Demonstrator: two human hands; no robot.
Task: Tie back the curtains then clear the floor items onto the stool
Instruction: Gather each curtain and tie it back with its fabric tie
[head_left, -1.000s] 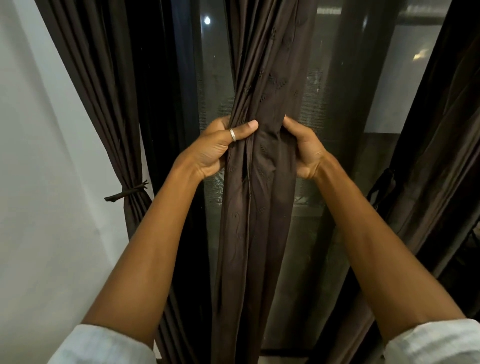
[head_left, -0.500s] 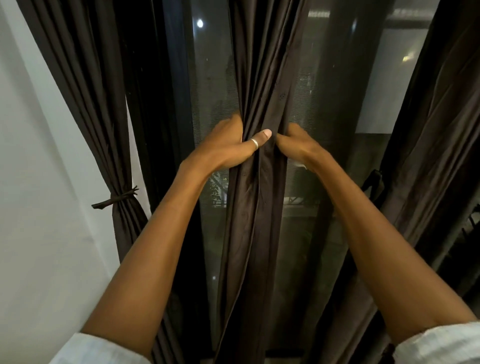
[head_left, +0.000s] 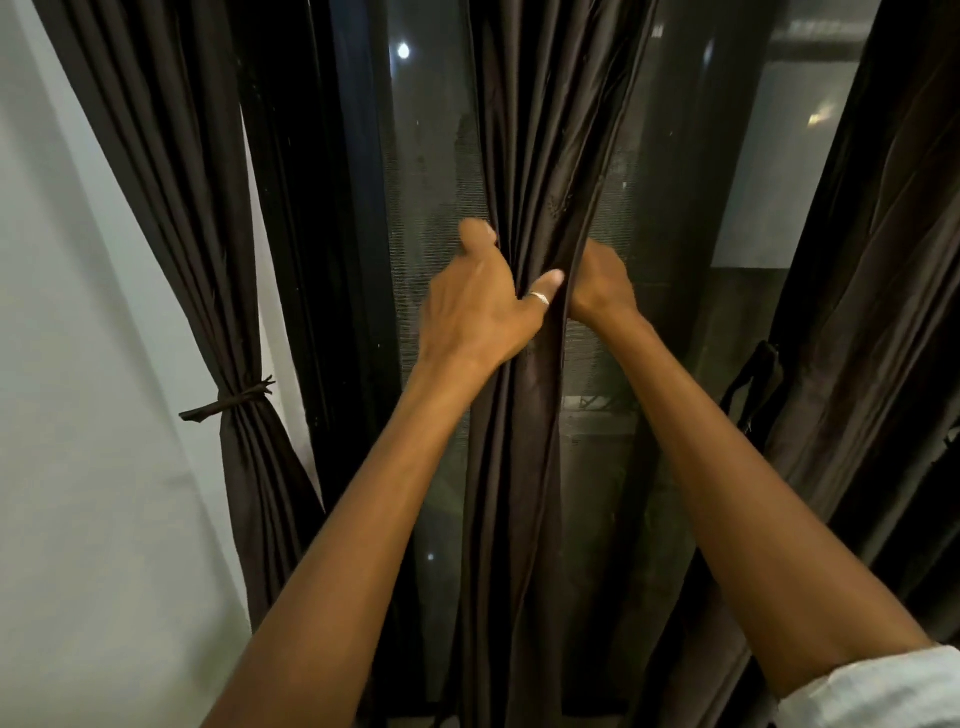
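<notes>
Left hand (head_left: 478, 306) and right hand (head_left: 597, 286) both grip the dark brown pleated fabric curtain (head_left: 524, 130) at centre window (head_left: 431, 156), bunching folds narrow for a tie (far-left curtain (head_left: 171, 156) already tied).

Middle curtain (head_left: 540, 130) bunched between both hands. Left hand (head_left: 475, 306) grips its left side, thumb with ring (head_left: 540, 299) across the front folds; right hand (head_left: 600, 286) grips the opposite side. Left of left hand, lower: second curtain (head_left: 171, 182), cinched by tieback (head_left: 228, 404).
</notes>
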